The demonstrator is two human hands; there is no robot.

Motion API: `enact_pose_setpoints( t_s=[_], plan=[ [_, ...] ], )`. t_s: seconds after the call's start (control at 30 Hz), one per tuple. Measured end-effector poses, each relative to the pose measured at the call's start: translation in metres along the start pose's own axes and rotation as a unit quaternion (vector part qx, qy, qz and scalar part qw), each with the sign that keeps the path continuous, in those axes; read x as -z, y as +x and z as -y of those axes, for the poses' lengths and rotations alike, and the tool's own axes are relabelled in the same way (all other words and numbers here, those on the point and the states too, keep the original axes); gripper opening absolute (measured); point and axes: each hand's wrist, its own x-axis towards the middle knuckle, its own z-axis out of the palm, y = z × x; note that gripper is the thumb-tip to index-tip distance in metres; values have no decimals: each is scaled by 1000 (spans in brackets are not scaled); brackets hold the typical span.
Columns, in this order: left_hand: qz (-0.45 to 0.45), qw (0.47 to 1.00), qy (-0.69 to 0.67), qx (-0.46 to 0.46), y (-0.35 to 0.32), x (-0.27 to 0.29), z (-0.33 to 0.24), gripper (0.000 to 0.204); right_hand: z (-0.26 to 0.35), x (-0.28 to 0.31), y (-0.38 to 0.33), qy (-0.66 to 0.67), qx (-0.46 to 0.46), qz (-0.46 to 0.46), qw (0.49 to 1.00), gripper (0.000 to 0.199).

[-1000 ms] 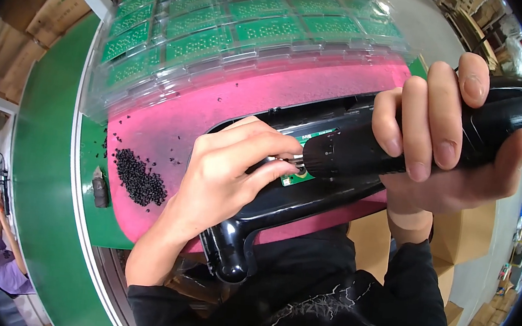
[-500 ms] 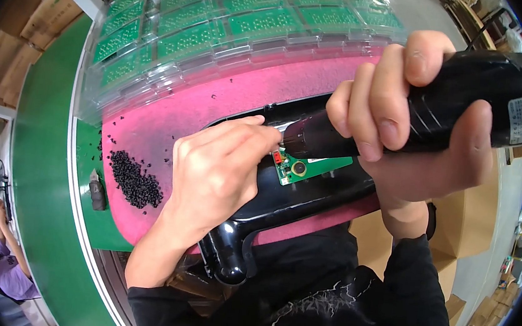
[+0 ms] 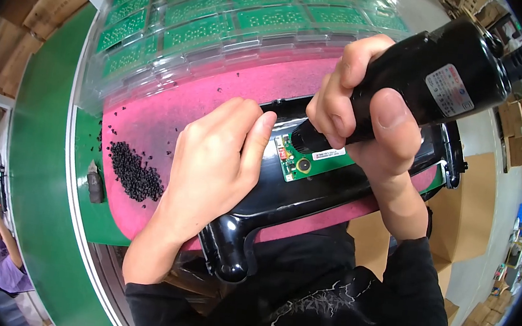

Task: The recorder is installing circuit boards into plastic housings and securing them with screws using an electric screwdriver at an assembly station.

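Two bare hands at work over a long, glossy black plastic housing (image 3: 307, 202), which lies across a pink mat (image 3: 269, 79) on the green worktop (image 3: 101, 224). Workpiece: a green circuit board (image 3: 331, 164) with small components, seated in the housing between the hands. Right hand (image 3: 395, 138): grip clamped round a thick black cylindrical power driver (image 3: 409, 64), held aslant, its tapered nose down at the board's upper edge near the left end; the bit is hidden, so contact cannot be confirmed. Left hand (image 3: 214, 155): rests on the housing just left of the board, fingers curled, thumb lying along the forefinger; whether anything is pinched inside cannot be told. A heap of tiny black pieces, probably screws (image 3: 135, 173), sits at the mat's left; clear plastic trays (image 3: 221, 52) of green boards stand beyond. Judgement: step in hand is likely fastening the board into the housing. Next move seems to call for squaring the driver to its hole, pressing steadily, and bracing the housing with the left.
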Motion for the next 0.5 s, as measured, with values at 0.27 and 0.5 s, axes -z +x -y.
enact_pose_setpoints(
  t_s=[0.27, 0.5],
  plan=[
    [47, 998, -44, 8, -5, -3, 12, 10, -11, -13, 7, -17, 10, 13, 1000, 42],
    [95, 995, -38, 11, -9, -7, 15, 11, -7, -12, 9, -5, -53, 10, 999, 42]
  ],
)
